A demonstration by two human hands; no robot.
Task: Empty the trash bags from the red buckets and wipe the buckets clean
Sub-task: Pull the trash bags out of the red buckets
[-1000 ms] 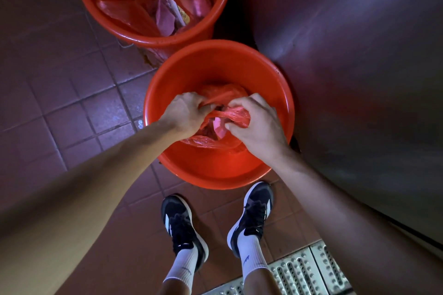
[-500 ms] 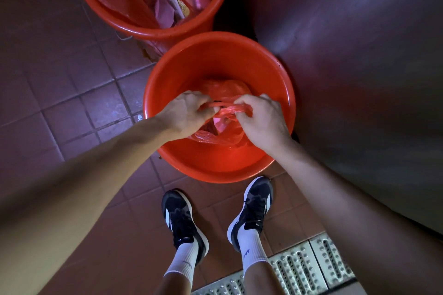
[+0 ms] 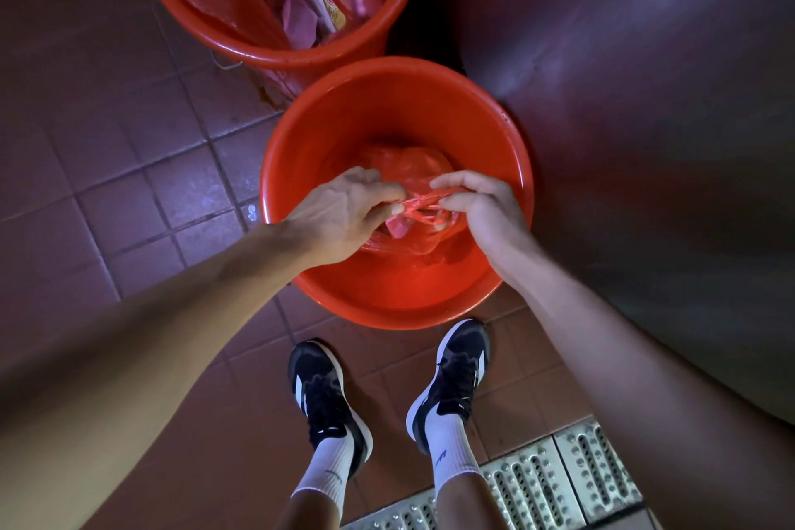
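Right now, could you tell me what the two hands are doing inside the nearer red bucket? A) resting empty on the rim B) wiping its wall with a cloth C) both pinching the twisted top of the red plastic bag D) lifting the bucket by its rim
C: the left hand and right hand each pinch the stretched, twisted top of the red plastic bag, which sits inside the nearer bucket.
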